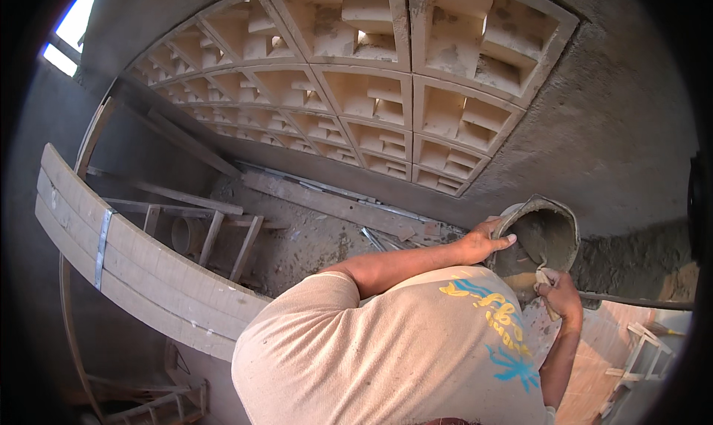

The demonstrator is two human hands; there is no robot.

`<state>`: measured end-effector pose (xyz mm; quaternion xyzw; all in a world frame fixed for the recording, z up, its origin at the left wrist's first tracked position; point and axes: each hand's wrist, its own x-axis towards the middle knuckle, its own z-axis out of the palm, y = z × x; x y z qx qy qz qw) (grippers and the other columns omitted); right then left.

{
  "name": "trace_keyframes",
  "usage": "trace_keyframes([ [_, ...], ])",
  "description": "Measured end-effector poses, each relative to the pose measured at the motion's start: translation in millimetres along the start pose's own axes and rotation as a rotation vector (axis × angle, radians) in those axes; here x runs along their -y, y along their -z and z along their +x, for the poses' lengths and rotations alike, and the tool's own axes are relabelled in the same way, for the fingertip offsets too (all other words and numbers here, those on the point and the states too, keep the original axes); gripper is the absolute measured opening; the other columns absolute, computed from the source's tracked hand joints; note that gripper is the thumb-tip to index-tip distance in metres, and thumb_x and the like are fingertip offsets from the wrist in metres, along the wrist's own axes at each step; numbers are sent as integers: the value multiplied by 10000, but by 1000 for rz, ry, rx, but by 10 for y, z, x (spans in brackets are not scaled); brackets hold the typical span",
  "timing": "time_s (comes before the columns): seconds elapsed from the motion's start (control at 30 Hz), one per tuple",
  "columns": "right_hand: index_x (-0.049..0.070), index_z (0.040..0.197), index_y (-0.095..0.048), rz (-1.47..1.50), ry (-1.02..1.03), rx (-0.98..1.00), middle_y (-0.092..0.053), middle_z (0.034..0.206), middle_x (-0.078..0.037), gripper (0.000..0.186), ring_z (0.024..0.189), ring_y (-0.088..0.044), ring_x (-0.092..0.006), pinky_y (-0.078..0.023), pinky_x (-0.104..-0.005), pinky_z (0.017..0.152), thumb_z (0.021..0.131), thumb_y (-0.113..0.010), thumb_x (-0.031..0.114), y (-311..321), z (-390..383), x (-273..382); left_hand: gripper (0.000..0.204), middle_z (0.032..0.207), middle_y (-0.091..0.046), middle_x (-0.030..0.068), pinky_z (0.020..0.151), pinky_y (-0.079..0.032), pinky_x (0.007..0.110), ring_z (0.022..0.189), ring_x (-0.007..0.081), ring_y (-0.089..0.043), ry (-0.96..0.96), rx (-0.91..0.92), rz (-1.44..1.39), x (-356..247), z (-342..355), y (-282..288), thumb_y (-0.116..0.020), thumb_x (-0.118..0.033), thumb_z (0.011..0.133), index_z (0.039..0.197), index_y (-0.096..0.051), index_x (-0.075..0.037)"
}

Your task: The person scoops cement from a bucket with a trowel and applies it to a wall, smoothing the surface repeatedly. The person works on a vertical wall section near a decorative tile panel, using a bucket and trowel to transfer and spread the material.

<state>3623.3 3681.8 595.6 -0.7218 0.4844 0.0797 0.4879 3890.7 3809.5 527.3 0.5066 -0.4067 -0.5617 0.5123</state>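
Note:
A round bucket (pixel 562 212) tilts toward me against the wall, its inside coated with wet grey mortar (pixel 546 235). Its rim and side are gripped by my left hand (pixel 483 241), with the thumb over the edge. Below the bucket's mouth, my right hand (pixel 562 295) is closed round the pale tan handle (pixel 549 306) of a tool. The tool's working end sits at the mortar and cannot be made out; it may be a trowel. My light beige shirt (pixel 371 351), with a yellow and blue print, fills the lower middle and hides what lies under it.
A wall of pale ventilation blocks (pixel 364 91) rises ahead, beside rough plaster (pixel 624 105). Planks joined by a metal strap (pixel 134 254) cross the left. Farther down are wooden frames (pixel 223 239), a board (pixel 327 198) on debris, and a wooden stand (pixel 645 354) at lower right.

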Motion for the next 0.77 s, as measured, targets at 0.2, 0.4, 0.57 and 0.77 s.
trace_keyframes([
  [0.2,-67,1301,-650,-620,135,-170,-710,1146,-298,515,1183,-643,-460,-514,-508,1031,811,-690,86,-336,28,166,685,1540,-442,217,1225,-371,453,1455,363,-435,-75,-2,139,85,94,-84,-665,-448,1040,1544,-496,-16],
  [0.4,-73,1306,-647,-652,-8,43,-697,1214,-313,492,1166,-660,-474,-531,-509,1022,846,-619,99,-74,-101,305,682,1494,-495,184,1202,-402,435,1419,296,-478,20,6,-60,98,32,-68,-668,-432,1049,1563,-466,-33],
  [0.57,-118,1162,-700,-552,37,-209,-687,1220,-346,371,1168,-674,-479,-540,-513,1019,870,-593,84,-370,-70,208,640,1450,-599,113,1173,-392,376,1352,207,-519,1,-36,25,38,56,-101,-696,-335,1046,1563,-475,-29],
  [0.77,-65,1349,-623,-420,-118,-125,-690,1261,-316,521,1188,-676,-470,-531,-520,1034,855,-637,101,-179,-206,279,623,1504,-528,136,1171,-404,386,1394,243,-499,-2,-70,-71,214,179,-159,-765,-336,1000,1504,-559,-33],
])
